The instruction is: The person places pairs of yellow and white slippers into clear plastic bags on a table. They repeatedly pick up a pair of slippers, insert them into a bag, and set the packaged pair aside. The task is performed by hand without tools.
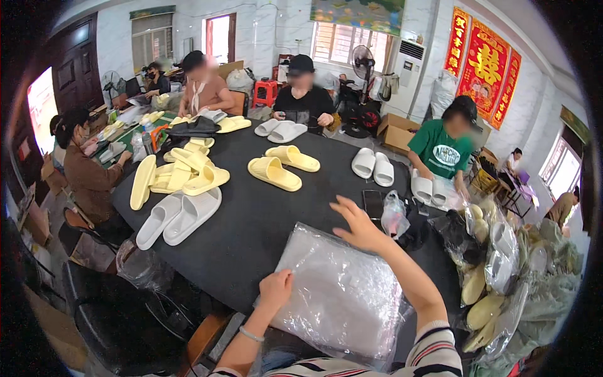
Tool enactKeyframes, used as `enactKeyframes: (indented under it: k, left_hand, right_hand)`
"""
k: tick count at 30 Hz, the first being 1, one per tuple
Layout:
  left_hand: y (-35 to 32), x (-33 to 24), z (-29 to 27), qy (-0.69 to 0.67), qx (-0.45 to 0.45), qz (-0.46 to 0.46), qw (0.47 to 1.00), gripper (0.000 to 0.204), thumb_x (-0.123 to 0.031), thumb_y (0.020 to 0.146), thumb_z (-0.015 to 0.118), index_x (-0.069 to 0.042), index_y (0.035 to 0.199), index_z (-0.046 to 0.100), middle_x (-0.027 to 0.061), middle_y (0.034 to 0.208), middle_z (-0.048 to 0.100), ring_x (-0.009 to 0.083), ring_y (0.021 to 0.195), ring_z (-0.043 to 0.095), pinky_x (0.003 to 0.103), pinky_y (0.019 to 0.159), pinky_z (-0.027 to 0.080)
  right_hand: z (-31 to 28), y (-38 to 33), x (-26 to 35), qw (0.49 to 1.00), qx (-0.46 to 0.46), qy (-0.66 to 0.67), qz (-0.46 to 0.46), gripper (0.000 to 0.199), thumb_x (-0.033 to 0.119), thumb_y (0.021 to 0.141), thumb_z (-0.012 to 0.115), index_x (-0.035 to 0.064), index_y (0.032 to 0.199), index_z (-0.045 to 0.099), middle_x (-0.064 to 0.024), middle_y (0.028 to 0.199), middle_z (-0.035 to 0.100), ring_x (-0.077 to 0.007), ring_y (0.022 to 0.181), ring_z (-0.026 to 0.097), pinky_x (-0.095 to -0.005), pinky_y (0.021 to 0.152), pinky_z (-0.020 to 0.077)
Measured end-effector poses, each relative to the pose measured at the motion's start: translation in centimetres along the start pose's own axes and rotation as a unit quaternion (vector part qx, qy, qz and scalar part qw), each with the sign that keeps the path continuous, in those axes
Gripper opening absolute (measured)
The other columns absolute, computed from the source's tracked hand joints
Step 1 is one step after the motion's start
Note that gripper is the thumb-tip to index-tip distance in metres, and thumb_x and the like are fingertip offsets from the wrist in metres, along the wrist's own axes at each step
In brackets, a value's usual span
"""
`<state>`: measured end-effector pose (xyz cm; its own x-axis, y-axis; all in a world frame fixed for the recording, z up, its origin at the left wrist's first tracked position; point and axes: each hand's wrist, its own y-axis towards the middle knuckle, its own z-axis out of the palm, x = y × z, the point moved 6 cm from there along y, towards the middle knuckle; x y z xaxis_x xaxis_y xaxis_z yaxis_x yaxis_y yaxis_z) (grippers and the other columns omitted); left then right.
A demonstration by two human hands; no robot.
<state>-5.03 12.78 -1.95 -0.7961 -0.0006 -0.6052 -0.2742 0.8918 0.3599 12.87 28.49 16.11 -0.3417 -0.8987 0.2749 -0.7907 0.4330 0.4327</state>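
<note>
A stack of clear plastic bags (339,295) lies flat at the table's near edge, right in front of me. My left hand (275,290) is closed at the stack's left side, its fingers gripping the plastic edge. Over the far right corner of the bags, my right hand (359,225) is stretched out with its fingers spread and nothing in it. Beyond the bags sits a pair of yellow slide sandals (275,174). A grey pair of slides (179,217) rests at the left near edge, beside a heap of yellow slides (182,169).
The black table (245,232) also bears a phone (373,204), a small knotted plastic bag (394,215) and more grey slides (373,166). Bagged slides (496,264) pile up on the right. Several co-workers sit around; one in green (445,147) handles grey slides. A black chair (119,320) stands at left.
</note>
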Motion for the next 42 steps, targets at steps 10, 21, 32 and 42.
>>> enactKeyframes:
  k: [10,21,32,42]
  left_hand:
    - [0.3,1.1,0.8,0.027,-0.075,-0.017,0.997,0.015,-0.025,0.093,0.058,-0.011,0.094,0.061,0.0136,0.077,0.068,0.0371,0.07,0.065,0.047,0.061,0.049]
    - [2.9,5.2,1.6,-0.103,0.029,-0.119,0.987,0.017,-0.021,0.096,0.058,-0.004,0.094,0.06,0.0043,0.066,0.061,0.0127,0.054,0.056,0.029,0.05,0.042]
    - [3.0,3.3,0.7,-0.161,0.14,-0.213,0.953,0.021,-0.023,0.098,0.057,-0.004,0.09,0.06,0.0029,0.06,0.058,0.0084,0.046,0.048,0.024,0.043,0.036]
    - [3.2,3.4,-0.1,-0.144,0.076,-0.226,0.96,0.02,-0.024,0.092,0.067,-0.005,0.087,0.065,-0.0027,0.057,0.051,0.0051,0.043,0.039,0.026,0.04,0.028]
  right_hand:
    - [0.8,-29.4,-4.5,0.963,-0.144,0.062,0.22,0.059,0.022,0.085,0.072,0.0052,0.136,0.048,-0.022,0.142,0.043,-0.0382,0.133,0.04,-0.0435,0.109,0.0346]
    - [1.5,-31.7,-5.4,0.905,-0.298,0.149,0.264,0.041,0.023,0.086,0.072,0.0034,0.119,0.059,-0.0151,0.116,0.059,-0.0281,0.107,0.057,-0.0388,0.092,0.0445]
    - [0.2,-28.8,2.9,0.957,-0.142,0.249,0.031,0.04,0.03,0.079,0.078,0.0092,0.111,0.065,-0.0118,0.116,0.062,-0.0292,0.108,0.058,-0.0399,0.092,0.0458]
    - [4.3,-29.8,5.0,0.981,0.168,0.094,0.0,0.074,0.056,0.076,0.07,0.0257,0.141,0.052,-0.0115,0.153,0.037,-0.0317,0.143,0.033,-0.0516,0.117,0.0223]
